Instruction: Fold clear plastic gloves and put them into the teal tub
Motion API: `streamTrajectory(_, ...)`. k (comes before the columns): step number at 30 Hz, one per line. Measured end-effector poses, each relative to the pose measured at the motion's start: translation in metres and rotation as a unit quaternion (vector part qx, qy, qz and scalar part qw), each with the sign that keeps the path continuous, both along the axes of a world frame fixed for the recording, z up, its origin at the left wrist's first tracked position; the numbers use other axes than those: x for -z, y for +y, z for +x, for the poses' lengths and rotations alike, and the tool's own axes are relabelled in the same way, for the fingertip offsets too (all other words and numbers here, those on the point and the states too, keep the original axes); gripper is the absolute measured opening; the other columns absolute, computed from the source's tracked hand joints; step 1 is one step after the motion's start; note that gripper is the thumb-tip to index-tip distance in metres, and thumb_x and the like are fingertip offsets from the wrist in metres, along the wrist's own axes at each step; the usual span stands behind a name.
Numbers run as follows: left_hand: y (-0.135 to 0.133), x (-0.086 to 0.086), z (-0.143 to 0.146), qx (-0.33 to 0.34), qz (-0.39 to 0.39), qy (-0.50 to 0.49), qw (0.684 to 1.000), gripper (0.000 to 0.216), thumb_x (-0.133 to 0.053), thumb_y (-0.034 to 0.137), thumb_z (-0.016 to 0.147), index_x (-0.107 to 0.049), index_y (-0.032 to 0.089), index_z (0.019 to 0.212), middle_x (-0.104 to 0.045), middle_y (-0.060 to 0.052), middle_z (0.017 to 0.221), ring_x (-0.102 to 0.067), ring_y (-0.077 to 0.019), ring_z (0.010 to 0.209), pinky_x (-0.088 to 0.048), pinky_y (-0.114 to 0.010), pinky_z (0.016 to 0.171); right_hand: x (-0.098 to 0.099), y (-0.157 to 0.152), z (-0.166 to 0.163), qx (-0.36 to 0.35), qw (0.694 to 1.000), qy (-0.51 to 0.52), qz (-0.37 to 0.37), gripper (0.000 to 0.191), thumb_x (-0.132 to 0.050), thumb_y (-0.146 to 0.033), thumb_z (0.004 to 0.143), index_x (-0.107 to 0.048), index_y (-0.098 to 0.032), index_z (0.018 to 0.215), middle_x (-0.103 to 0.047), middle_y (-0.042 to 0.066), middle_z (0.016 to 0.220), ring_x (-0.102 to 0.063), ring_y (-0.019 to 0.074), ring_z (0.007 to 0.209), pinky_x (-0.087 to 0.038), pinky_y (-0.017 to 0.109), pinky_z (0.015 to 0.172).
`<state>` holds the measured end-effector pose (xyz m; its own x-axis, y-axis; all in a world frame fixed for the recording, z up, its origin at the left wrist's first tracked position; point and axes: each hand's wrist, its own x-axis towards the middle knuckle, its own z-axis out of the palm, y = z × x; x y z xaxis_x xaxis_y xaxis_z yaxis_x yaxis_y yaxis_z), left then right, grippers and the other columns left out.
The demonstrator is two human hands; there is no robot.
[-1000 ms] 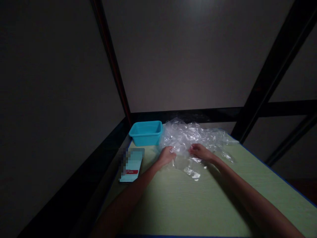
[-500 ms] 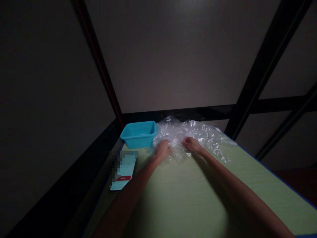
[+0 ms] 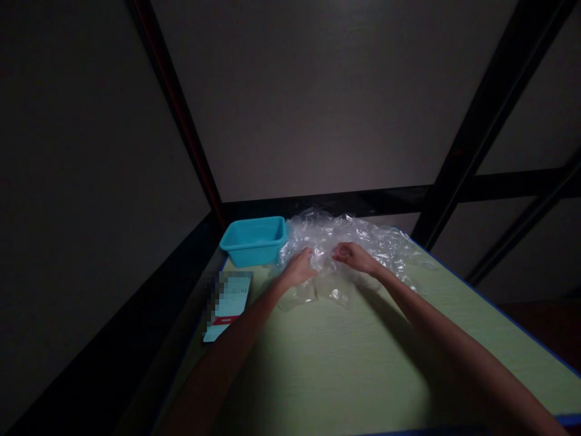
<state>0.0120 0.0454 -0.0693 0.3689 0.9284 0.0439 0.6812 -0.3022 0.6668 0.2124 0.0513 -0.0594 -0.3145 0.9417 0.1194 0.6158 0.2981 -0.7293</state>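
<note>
A crumpled heap of clear plastic film (image 3: 372,236) spreads over the far part of the table; whether it is bags or one sheet I cannot tell. My left hand (image 3: 298,268) rests at the heap's near left side, its thumb held apart from the fingers and the palm over the plastic. To the right, my right hand (image 3: 356,257) has its fingers curled together in a pinch on the film. A loose flap of the plastic lies flat on the table just in front of both hands.
A blue plastic basin (image 3: 254,254) stands at the far left, touching the heap. Nearer, a phone (image 3: 232,298) with a lit screen lies by my left forearm. The pale green table (image 3: 327,363) has blue edging, and a wall (image 3: 318,121) rises behind it.
My left hand has loosened from a closed grip, with its thumb now spread. The plastic's near flap has spread toward me. My right hand stays pinched in almost the same place.
</note>
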Motion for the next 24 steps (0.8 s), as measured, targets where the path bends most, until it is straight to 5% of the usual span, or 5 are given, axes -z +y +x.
streamTrajectory(4,-0.001,-0.004,-0.012,0.057,-0.078,-0.075,0.992,0.06,-0.073,0.016,0.063,-0.045,0.014,0.117,-0.055,0.001,0.076,-0.059,-0.0185,0.077,-0.046,-0.029,0.069,-0.024,-0.02,0.0,-0.024,0.998,0.046,0.02,0.018,-0.062,-0.032,0.074,-0.057,-0.017,0.067,-0.064,0.004,0.072,-0.061,0.0182,0.072,-0.048,0.032,0.068)
streamTrajectory(8,-0.008,-0.019,-0.03,0.118,-0.154,-0.143,0.97,0.063,-0.076,0.021,0.062,-0.046,0.016,0.116,-0.057,0.001,0.078,-0.059,-0.0138,0.073,-0.045,-0.027,0.069,-0.048,-0.048,0.002,-0.051,0.996,0.076,0.006,0.021,-0.06,-0.038,0.071,-0.054,-0.018,0.065,-0.06,0.001,0.062,-0.057,0.0136,0.055,-0.046,0.027,0.053)
streamTrajectory(16,-0.033,-0.067,-0.052,0.245,-0.298,-0.163,0.908,0.083,-0.083,0.023,0.051,-0.043,0.013,0.124,-0.065,-0.003,0.081,-0.062,-0.0156,0.073,-0.043,-0.025,0.067,-0.082,-0.097,0.001,-0.096,0.991,0.097,0.014,0.024,-0.062,-0.04,0.074,-0.057,-0.018,0.068,-0.058,0.0,0.061,-0.055,0.0108,0.054,-0.045,0.025,0.052)
streamTrajectory(21,-0.048,-0.106,-0.054,0.278,-0.258,-0.133,0.915,0.08,-0.08,0.017,0.055,-0.044,0.016,0.127,-0.068,-0.004,0.084,-0.062,-0.0141,0.071,-0.042,-0.023,0.063,-0.095,-0.111,-0.005,-0.083,0.987,0.13,0.035,0.021,-0.063,-0.037,0.075,-0.057,-0.018,0.071,-0.059,-0.001,0.063,-0.053,0.0094,0.052,-0.044,0.024,0.049)
streamTrajectory(24,-0.056,-0.129,-0.056,0.259,-0.208,-0.176,0.927,0.073,-0.074,0.015,0.061,-0.044,0.019,0.128,-0.068,-0.002,0.088,-0.064,-0.016,0.083,-0.045,-0.025,0.071,-0.095,-0.118,-0.007,-0.042,0.978,0.204,0.003,0.031,-0.068,-0.034,0.069,-0.052,-0.019,0.091,-0.063,-0.001,0.066,-0.054,0.01,0.049,-0.042,0.024,0.045)
